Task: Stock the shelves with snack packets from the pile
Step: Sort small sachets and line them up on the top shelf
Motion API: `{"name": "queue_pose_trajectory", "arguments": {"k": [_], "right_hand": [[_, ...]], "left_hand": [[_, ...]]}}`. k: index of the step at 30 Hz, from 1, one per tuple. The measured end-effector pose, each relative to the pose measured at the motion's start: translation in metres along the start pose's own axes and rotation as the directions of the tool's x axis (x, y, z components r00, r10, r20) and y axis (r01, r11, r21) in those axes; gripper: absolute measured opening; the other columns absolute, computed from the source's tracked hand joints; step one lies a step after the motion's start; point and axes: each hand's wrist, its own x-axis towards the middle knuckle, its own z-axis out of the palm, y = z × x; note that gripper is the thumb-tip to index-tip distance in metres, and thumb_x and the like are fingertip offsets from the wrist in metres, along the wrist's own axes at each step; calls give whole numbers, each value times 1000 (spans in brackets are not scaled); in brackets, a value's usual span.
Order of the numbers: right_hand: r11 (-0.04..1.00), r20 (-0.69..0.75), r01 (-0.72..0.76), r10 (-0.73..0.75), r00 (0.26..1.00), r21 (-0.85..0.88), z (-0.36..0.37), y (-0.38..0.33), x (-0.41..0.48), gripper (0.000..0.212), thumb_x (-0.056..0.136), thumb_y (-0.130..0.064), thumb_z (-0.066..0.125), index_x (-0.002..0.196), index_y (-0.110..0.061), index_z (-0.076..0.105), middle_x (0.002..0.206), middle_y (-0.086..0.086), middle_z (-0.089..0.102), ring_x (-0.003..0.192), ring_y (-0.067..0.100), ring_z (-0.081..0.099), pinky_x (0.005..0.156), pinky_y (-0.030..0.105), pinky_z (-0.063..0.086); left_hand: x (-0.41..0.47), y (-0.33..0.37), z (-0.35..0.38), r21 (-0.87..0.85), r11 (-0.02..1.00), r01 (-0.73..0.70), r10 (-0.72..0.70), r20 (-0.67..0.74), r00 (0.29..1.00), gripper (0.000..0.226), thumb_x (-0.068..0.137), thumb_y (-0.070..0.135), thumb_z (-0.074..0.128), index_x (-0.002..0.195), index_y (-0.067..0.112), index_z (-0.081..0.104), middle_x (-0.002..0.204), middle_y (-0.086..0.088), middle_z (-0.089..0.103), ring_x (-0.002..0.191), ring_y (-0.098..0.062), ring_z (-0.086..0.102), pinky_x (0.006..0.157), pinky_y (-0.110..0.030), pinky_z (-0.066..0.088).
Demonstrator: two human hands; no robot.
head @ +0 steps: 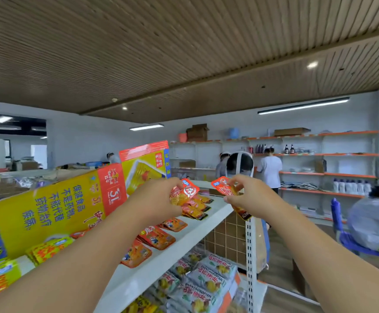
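Note:
My left hand (155, 199) grips a small bunch of red-orange snack packets (185, 193) just above the far end of the white top shelf (161, 260). My right hand (244, 194) pinches another red-orange packet (222, 185) over the shelf's right corner, its lower end hanging past the edge. Beneath the hands lies a loose stack of packets (197, 207). More red packets (157, 237) and yellow packets (48, 247) lie in rows along the shelf toward me.
A large yellow carton (55, 211) stands at the back of the shelf on the left. The lower shelf holds grey-white snack bags (206, 281). A perforated upright post (249, 256) marks the shelf end. Several people work at orange-trimmed wall shelves (326, 175) beyond.

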Motion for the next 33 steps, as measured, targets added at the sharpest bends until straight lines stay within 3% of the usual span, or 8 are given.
{"name": "queue_pose_trajectory", "arguments": {"k": [4,9,14,18,20,25,31,33], "right_hand": [[1000,-14,10,-10,1000,19,11,11,21,52,86,-51,72,133,-39,52,127,-5,60,99,16,61,83,36,55],[999,-11,29,-29,1000,27,27,31,56,54,86,-53,72,134,-38,52,132,-6,59,102,14,58,77,32,49],[995,20,75,-76,997,69,53,49,101,49,86,-53,72,129,-38,54,128,-4,60,100,17,61,82,37,54],[984,80,125,-136,987,129,82,66,147,50,82,-57,74,125,-39,57,126,-5,61,95,14,63,79,35,55],[979,97,141,-156,983,144,97,74,167,49,82,-56,74,125,-37,58,125,-5,61,97,15,62,78,32,51],[962,151,216,-241,959,166,141,96,217,44,82,-50,75,119,-32,62,107,-7,63,95,15,61,81,32,49],[932,205,253,-310,928,261,185,112,247,37,79,-52,73,109,-37,57,85,-11,59,78,8,59,63,28,45],[913,226,265,-342,912,309,194,114,249,33,78,-51,74,103,-41,54,82,-11,61,72,3,58,58,26,42]], "left_hand": [[20,-6,8,29,1000,5,-5,-14,1000,49,79,44,72,125,43,53,88,7,61,75,-11,59,65,-34,53],[43,-11,26,75,997,1,0,-11,1000,51,77,48,71,125,44,53,98,8,60,80,-10,58,73,-38,56],[67,-17,41,125,992,28,-27,-10,1000,54,78,48,72,128,43,53,98,10,59,80,-9,57,69,-32,52],[94,-21,59,171,982,79,-78,-13,997,58,79,47,73,133,42,52,88,13,54,76,-9,54,62,-28,42],[106,-22,68,192,976,101,-97,-29,995,60,79,47,73,135,42,52,94,12,57,80,-12,56,66,-28,44],[149,-28,101,174,963,206,-200,-53,978,62,77,46,72,136,41,53,108,9,67,94,-15,64,78,-33,56],[188,-25,131,115,927,358,-353,-60,934,52,82,41,72,132,38,58,101,11,65,75,-6,57,64,-26,45],[197,-25,139,74,915,396,-391,-76,917,50,81,38,73,129,39,59,106,10,66,79,-8,60,69,-27,48]]}}
